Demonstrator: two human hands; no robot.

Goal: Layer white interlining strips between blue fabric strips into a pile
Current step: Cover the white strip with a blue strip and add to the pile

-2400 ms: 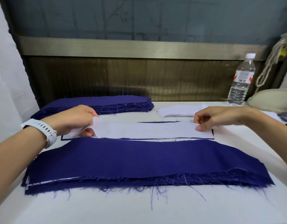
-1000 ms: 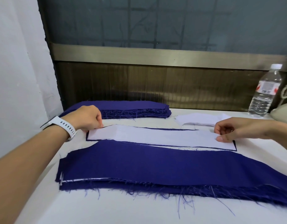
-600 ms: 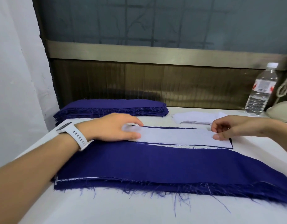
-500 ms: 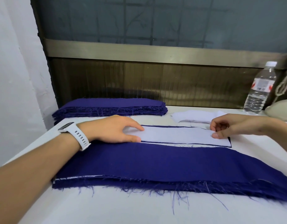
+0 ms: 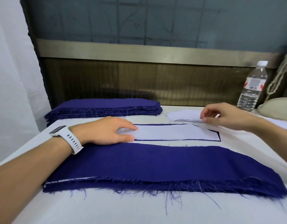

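Note:
A white interlining strip (image 5: 176, 132) lies flat on a narrow blue strip whose edges show around it, mid-table. My left hand (image 5: 107, 130) rests flat on the strip's left end, fingers spread. My right hand (image 5: 220, 115) hovers by the small heap of white interlining pieces (image 5: 183, 116), fingertips touching its right edge. In front lies the wide layered pile of blue fabric (image 5: 155, 165), with a white edge showing at its front left. A stack of blue strips (image 5: 104, 106) sits at the back left.
A clear water bottle (image 5: 252, 86) stands at the back right beside a beige rounded object (image 5: 278, 107) with a cord. A dark wood and metal panel runs behind the white table (image 5: 139, 210). A white wall is at the left.
My right hand left the right end of the white strip and moved back to the heap of white pieces. My left hand slid from the strip's left corner to lie flat on it.

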